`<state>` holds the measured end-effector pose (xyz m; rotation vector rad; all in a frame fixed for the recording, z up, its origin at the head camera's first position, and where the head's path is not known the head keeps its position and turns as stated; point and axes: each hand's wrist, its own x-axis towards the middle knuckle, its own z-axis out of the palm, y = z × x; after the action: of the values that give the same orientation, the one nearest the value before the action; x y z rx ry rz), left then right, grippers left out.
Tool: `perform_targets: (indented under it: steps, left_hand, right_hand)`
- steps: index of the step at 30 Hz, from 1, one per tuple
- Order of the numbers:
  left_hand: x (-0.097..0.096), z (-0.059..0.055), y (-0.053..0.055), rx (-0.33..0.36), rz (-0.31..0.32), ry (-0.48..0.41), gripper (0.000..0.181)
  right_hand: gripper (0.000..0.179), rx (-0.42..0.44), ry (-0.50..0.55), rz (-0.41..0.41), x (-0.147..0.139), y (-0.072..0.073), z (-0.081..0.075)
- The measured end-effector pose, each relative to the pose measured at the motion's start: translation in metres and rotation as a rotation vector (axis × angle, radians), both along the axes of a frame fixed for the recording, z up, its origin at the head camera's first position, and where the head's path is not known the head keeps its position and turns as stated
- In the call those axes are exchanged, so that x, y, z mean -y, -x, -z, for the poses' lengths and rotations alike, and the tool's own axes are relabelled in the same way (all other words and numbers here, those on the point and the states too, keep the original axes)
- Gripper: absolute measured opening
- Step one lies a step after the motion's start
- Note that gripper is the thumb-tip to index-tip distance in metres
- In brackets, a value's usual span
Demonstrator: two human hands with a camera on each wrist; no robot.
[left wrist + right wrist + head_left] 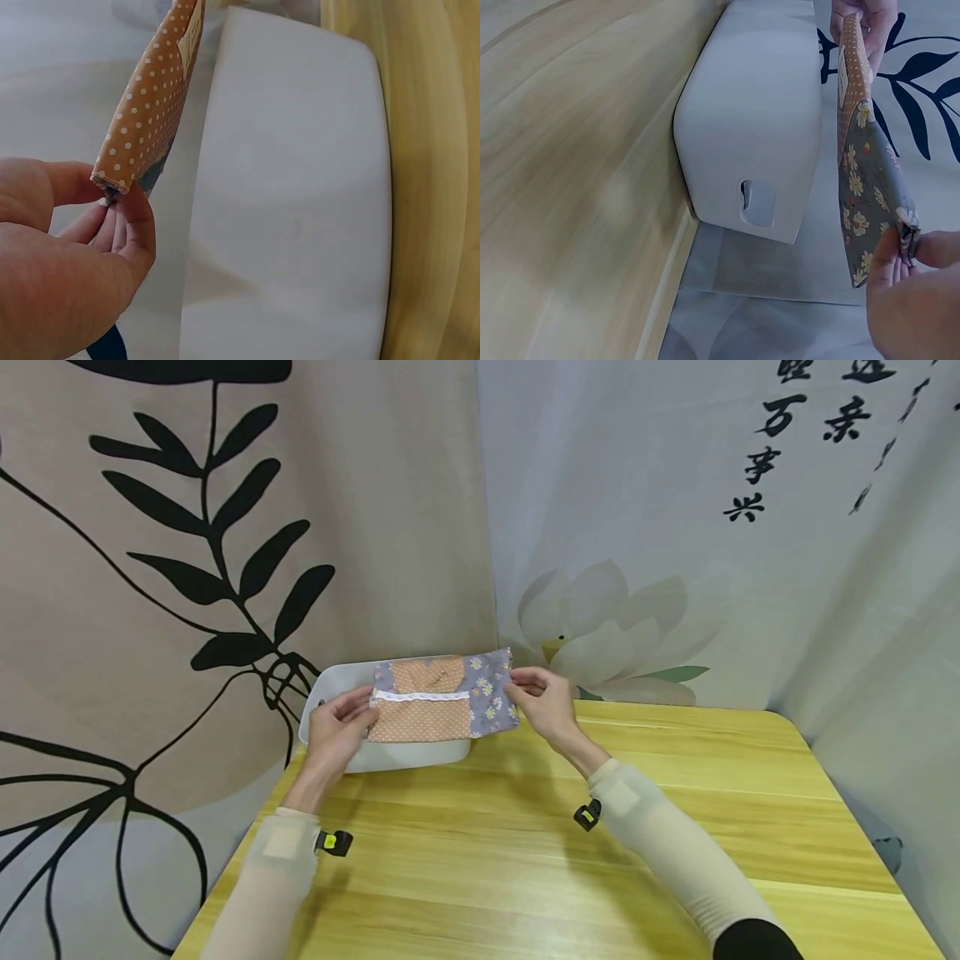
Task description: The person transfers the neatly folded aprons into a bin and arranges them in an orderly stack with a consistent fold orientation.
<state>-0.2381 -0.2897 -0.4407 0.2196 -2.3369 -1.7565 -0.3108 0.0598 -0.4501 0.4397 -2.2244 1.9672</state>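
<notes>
A flat patchwork cloth pouch (pixel 423 718) hangs in the air above a white plastic bin (pixel 408 755). Orange polka-dot fabric, a white lace strip and a grey-blue daisy print make up its face. My left hand (pixel 337 731) pinches the polka-dot end; in the left wrist view the thumb and fingers of that hand (pixel 71 262) grip a corner of the pouch (pixel 146 112). At the daisy-print end, my right hand (pixel 549 706) pinches the edge. The right wrist view shows this hand (pixel 922 300) with its fingertips on the pouch (pixel 866 187). The bin's inside is mostly hidden.
The bin (pixel 750 112), with a handle slot in its end wall, stands at the back left of the wooden table (pixel 480 860). Printed curtains (pixel 405 510) hang close behind the table, and another (pixel 885 693) hangs along the right side.
</notes>
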Motion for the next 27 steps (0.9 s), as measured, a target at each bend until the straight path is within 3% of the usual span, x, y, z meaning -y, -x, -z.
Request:
perform_targets:
  steps: [14,27]
  left_hand:
    - [0.024,0.000,0.004,0.002,-0.017,0.070,0.050]
    - [0.039,-0.003,0.006,0.023,-0.047,0.032,0.050]
  right_hand:
    - [0.025,-0.010,0.016,-0.007,0.027,0.009,-0.002]
    - [0.024,0.001,-0.018,-0.017,0.049,0.014,-0.003]
